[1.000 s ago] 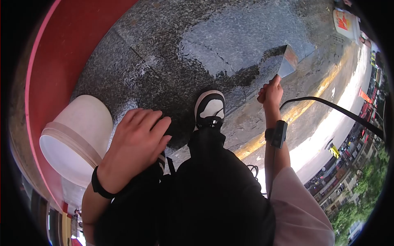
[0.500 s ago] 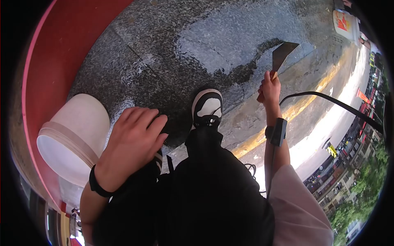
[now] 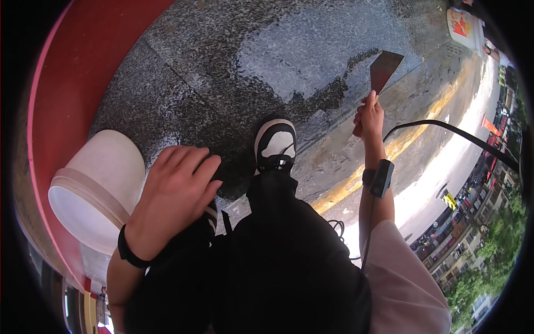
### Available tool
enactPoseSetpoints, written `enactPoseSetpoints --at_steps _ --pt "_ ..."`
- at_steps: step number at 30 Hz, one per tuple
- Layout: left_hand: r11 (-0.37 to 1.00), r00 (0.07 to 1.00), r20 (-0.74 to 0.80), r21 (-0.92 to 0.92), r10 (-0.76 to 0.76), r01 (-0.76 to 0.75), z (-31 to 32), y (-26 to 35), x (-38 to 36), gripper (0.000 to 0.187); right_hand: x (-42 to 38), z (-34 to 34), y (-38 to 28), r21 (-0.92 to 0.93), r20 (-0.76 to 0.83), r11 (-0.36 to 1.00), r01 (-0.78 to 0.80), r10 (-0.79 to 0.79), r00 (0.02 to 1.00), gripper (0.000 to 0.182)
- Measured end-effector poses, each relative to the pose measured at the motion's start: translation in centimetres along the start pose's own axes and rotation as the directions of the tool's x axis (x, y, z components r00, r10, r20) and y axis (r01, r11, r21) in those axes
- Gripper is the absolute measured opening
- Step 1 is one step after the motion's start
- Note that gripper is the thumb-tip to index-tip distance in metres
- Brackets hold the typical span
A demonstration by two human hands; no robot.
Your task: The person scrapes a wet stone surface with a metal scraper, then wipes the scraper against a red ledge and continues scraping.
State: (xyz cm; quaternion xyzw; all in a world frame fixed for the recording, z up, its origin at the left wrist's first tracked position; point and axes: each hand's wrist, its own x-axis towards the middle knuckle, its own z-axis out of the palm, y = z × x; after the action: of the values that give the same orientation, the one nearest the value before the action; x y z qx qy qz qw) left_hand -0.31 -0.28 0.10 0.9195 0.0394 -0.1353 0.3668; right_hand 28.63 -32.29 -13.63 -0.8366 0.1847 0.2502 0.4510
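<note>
My right hand (image 3: 370, 118) is closed around the handle of a scraper (image 3: 385, 71), a flat dark blade that widens toward its end. The blade points away from me, seen over the wet paving. My left hand (image 3: 181, 186) hangs palm down near my left knee, fingers loosely bent, thumb apart, with nothing visible in it. Just left of that hand stands a white bucket (image 3: 108, 161), its pale inner wall showing. Between my hands is my black-and-white shoe (image 3: 276, 142) on the ground.
Grey stone paving (image 3: 183, 33) carries a large wet patch (image 3: 295, 50). A red wall (image 3: 72, 89) runs along the left. A yellow line (image 3: 400, 142) edges the street on the right. Beyond the scraper is another bucket (image 3: 466, 30) with an orange-red label, a person's hand nearby.
My right hand has turned a little, tilting the scraper blade slightly upward in view. My left hand has shifted slightly left with the view and keeps its pose.
</note>
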Motion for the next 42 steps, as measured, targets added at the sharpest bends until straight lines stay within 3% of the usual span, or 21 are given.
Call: enactPoseSetpoints --at_steps 6,12,16,25,35,37,42 --pt "1.0 1.0 -0.021 0.015 0.004 -0.003 -0.5 0.3 0.2 0.035 0.7 -0.3 0.6 0.016 -0.091 0.999 -0.031 0.032 0.995 0.044" --pt "1.0 1.0 0.007 0.005 -0.018 0.018 -0.1 0.3 0.1 0.035 0.4 -0.6 -0.3 -0.115 -0.048 0.993 -0.01 0.005 0.999 0.044" --pt "1.0 1.0 -0.014 0.015 -0.023 0.023 -0.4 0.3 0.2 0.034 0.6 -1.4 0.5 -0.041 -0.127 0.998 -0.047 0.042 0.991 0.043" --pt "1.0 1.0 0.008 0.013 -0.022 0.021 -0.1 0.1 0.5 0.033 -0.6 -2.8 -0.4 -0.109 -0.045 0.994 -0.031 0.027 0.999 0.042" --pt "0.999 0.999 0.006 0.011 -0.035 0.035 -0.2 -0.1 0.4 0.033 -0.8 -2.1 -1.4 -0.037 -0.03 0.998 -0.056 0.055 0.998 0.042" --pt "0.999 0.999 0.019 0.009 -0.043 0.043 -0.3 -0.1 0.5 0.033 -0.7 -2.0 -1.6 -0.062 0.035 0.998 -0.021 0.023 0.999 0.042" --pt "0.999 0.999 -0.002 0.02 -0.047 0.047 -0.5 0.0 0.4 0.033 -0.7 -1.8 -1.3 -0.064 -0.036 0.996 -0.06 0.058 0.998 0.042"
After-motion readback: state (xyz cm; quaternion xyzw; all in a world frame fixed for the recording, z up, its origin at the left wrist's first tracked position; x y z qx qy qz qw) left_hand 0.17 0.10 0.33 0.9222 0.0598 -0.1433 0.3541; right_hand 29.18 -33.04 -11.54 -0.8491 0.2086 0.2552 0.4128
